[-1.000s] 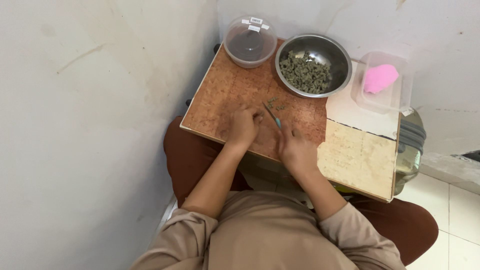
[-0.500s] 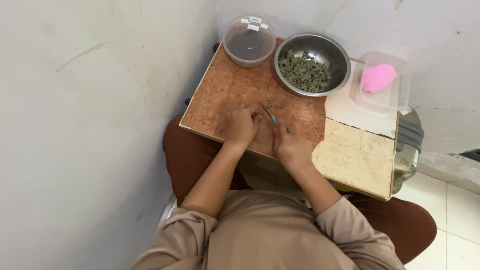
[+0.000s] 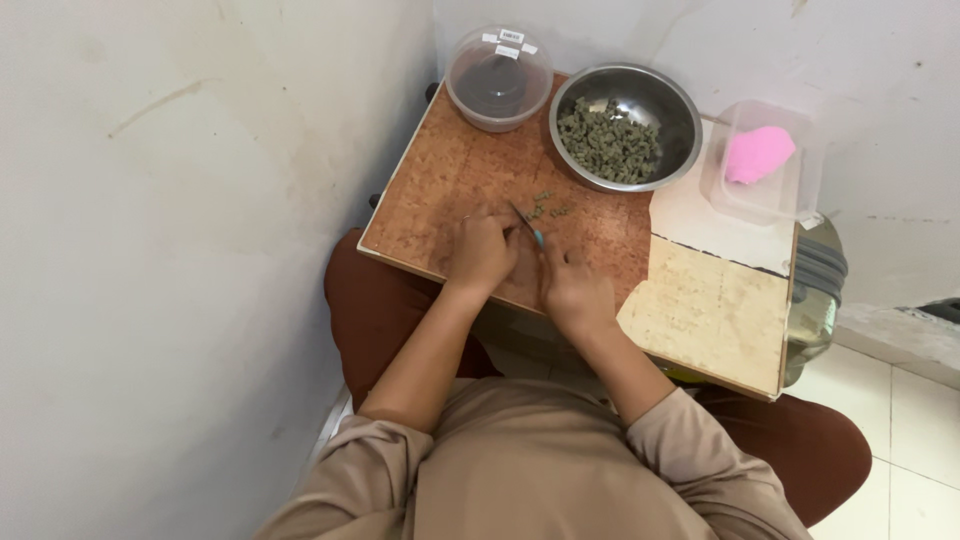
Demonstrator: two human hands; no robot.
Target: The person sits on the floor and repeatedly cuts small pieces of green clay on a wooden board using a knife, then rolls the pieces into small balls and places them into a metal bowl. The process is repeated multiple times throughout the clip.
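My right hand (image 3: 572, 287) grips a small knife (image 3: 527, 224) with a teal handle, its blade angled up and left over the brown board (image 3: 450, 180). My left hand (image 3: 482, 250) lies beside it, fingers curled down on the board where the blade meets it; what sits under the fingers is hidden. A few small green cut pieces (image 3: 548, 206) lie just beyond the knife tip. A steel bowl (image 3: 626, 128) behind them holds a heap of the same green pieces.
A clear round plastic tub (image 3: 498, 79) stands at the board's far left corner. To the right a clear rectangular container (image 3: 760, 165) holds something pink. The board rests over my lap, walls close on the left and behind. A pale board section (image 3: 715, 315) lies to the right.
My right hand and the knife have shifted left, closer to my left hand. The left hand has stayed almost still.
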